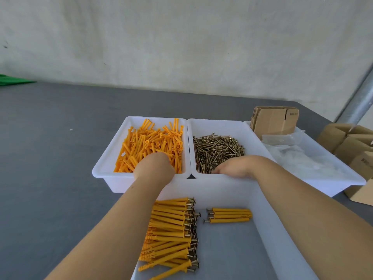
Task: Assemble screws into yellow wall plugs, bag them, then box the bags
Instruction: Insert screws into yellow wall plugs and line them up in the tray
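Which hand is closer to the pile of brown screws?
The right hand. It reaches into the near end of the screws, in their white tub. The left hand is in the neighbouring tub, on the yellow plugs.

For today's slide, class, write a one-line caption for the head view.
Left hand reaches into the yellow wall plugs, right hand into the screws; assembled plugs fill the near tray.

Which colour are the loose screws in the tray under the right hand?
The loose screws are brownish bronze metal, seen in the head view.
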A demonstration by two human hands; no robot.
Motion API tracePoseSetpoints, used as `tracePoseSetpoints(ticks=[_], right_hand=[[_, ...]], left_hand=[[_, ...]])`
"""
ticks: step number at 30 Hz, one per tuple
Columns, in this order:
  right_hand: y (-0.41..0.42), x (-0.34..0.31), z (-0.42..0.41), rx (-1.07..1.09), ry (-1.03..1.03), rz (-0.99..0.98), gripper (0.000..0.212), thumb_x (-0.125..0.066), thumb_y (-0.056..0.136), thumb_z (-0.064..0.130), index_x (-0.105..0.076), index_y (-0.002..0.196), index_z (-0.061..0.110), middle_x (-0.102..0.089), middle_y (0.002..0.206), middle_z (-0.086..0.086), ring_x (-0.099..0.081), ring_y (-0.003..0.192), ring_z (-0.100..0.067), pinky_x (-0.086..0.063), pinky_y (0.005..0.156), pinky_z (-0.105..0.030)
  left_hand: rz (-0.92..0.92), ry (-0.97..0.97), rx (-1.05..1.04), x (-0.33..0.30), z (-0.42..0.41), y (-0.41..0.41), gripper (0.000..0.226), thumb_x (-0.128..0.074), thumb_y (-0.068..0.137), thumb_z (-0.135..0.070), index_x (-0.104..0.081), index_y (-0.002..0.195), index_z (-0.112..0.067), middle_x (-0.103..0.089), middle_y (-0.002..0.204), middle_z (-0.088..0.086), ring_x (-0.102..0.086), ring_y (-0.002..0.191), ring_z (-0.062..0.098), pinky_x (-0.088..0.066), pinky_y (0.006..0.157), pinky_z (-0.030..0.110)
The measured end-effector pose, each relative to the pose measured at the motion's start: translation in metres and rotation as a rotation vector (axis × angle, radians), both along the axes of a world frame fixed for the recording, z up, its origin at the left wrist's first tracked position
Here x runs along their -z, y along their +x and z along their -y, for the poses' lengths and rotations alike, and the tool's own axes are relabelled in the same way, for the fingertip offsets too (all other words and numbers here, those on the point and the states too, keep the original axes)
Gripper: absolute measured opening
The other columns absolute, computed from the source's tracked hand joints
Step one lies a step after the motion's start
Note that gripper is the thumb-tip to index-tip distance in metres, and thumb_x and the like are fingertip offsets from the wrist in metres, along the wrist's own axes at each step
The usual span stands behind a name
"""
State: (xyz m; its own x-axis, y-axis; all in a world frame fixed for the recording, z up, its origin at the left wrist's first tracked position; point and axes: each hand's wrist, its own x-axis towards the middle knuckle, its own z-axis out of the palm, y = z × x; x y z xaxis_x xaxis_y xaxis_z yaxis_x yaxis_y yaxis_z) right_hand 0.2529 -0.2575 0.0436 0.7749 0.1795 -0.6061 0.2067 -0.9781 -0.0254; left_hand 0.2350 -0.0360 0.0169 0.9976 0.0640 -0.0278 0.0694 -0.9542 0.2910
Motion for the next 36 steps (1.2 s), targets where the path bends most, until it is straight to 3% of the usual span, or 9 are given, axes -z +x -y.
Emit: tracePoseSetpoints(ticks=[4, 8, 11, 15, 18, 22, 27, 32, 36], right_hand=[[0.001, 0.005, 0.001, 0.046, 0.022, 0.030, 0.038, -0.036, 0.107, 0.025, -0.058, 0.138, 0.018, -0.052, 0.146, -0.003, -0.050, 0.127, -0.022, -0.037, 0.097, -0.028], [0.002, 0.003, -0.002, 0.016, 0.032, 0.004, 0.042, -0.039, 0.107, 0.026, -0.044, 0.149, 0.026, -0.043, 0.154, 0.004, -0.040, 0.139, -0.018, -0.029, 0.095, -0.023], [0.004, 0.003, -0.004, 0.011, 0.026, -0.022, 0.044, -0.040, 0.107, 0.027, -0.040, 0.152, 0.025, -0.040, 0.156, 0.003, -0.038, 0.141, -0.017, -0.026, 0.093, -0.020], [0.005, 0.005, -0.005, 0.079, 0.076, -0.010, 0.042, -0.042, 0.106, 0.027, -0.048, 0.147, 0.022, -0.045, 0.152, 0.000, -0.043, 0.137, -0.020, -0.032, 0.095, -0.022], [0.011, 0.012, -0.002, 0.133, 0.103, 0.065, 0.035, -0.049, 0.103, 0.026, -0.064, 0.133, 0.017, -0.058, 0.139, -0.004, -0.055, 0.125, -0.023, -0.045, 0.104, -0.032], [0.016, 0.022, 0.004, 0.307, 0.235, 0.161, 0.019, -0.062, 0.091, 0.024, -0.070, 0.084, 0.009, -0.066, 0.095, -0.007, -0.061, 0.082, -0.020, -0.053, 0.076, -0.034], [0.004, 0.027, 0.011, 0.401, 0.569, 0.465, 0.017, -0.082, 0.080, 0.022, -0.080, 0.097, 0.020, -0.072, 0.096, 0.006, -0.065, 0.098, -0.016, -0.053, 0.092, -0.033], [-0.009, 0.015, 0.021, 0.668, 1.010, 0.495, 0.031, -0.084, 0.078, 0.037, -0.074, 0.105, 0.026, -0.071, 0.104, 0.009, -0.067, 0.092, -0.006, -0.057, 0.075, -0.023], [-0.022, 0.012, 0.014, 0.633, 1.163, 0.785, 0.017, -0.082, 0.082, 0.032, -0.072, 0.095, 0.030, -0.073, 0.092, 0.012, -0.067, 0.083, 0.001, -0.053, 0.070, -0.019]], left_hand=[[0.062, -0.120, -0.011, -0.002, -0.002, 0.001, 0.041, -0.050, 0.091, 0.000, -0.060, 0.126, -0.020, -0.063, 0.112, 0.005, -0.059, 0.090, 0.025, -0.052, 0.067, 0.033], [0.306, -0.340, 0.011, 0.003, 0.000, -0.002, 0.032, -0.050, 0.094, -0.002, -0.062, 0.117, -0.020, -0.067, 0.094, 0.000, -0.068, 0.083, 0.020, -0.060, 0.068, 0.039], [0.388, -0.483, 0.107, 0.006, 0.004, -0.006, 0.031, -0.052, 0.092, 0.001, -0.064, 0.112, -0.020, -0.069, 0.093, -0.005, -0.069, 0.083, 0.013, -0.059, 0.066, 0.036], [0.474, -0.643, 0.181, 0.006, 0.008, -0.008, 0.028, -0.054, 0.095, 0.002, -0.065, 0.113, -0.016, -0.071, 0.101, -0.005, -0.070, 0.087, 0.002, -0.054, 0.065, 0.023], [0.606, -0.685, 0.209, 0.002, 0.012, -0.011, 0.018, -0.061, 0.097, -0.013, -0.066, 0.113, -0.017, -0.072, 0.097, -0.006, -0.070, 0.072, -0.001, -0.057, 0.064, 0.022], [0.775, -0.641, 0.197, -0.002, 0.013, -0.016, 0.017, -0.067, 0.094, -0.025, -0.066, 0.110, -0.020, -0.068, 0.083, -0.009, -0.059, 0.062, 0.005, -0.050, 0.056, 0.027], [0.848, -0.735, 0.195, -0.006, 0.019, -0.019, 0.015, -0.070, 0.092, -0.023, -0.060, 0.103, -0.019, -0.063, 0.083, -0.015, -0.062, 0.076, -0.002, -0.053, 0.063, 0.026], [0.829, -0.765, 0.284, -0.004, 0.023, -0.021, 0.008, -0.069, 0.093, -0.016, -0.061, 0.094, -0.014, -0.066, 0.081, -0.005, -0.067, 0.075, 0.015, -0.055, 0.065, 0.044], [0.885, -0.794, 0.374, -0.010, 0.030, -0.031, 0.002, -0.066, 0.094, -0.011, -0.064, 0.095, -0.011, -0.066, 0.083, -0.003, -0.065, 0.075, 0.017, -0.055, 0.068, 0.041]])
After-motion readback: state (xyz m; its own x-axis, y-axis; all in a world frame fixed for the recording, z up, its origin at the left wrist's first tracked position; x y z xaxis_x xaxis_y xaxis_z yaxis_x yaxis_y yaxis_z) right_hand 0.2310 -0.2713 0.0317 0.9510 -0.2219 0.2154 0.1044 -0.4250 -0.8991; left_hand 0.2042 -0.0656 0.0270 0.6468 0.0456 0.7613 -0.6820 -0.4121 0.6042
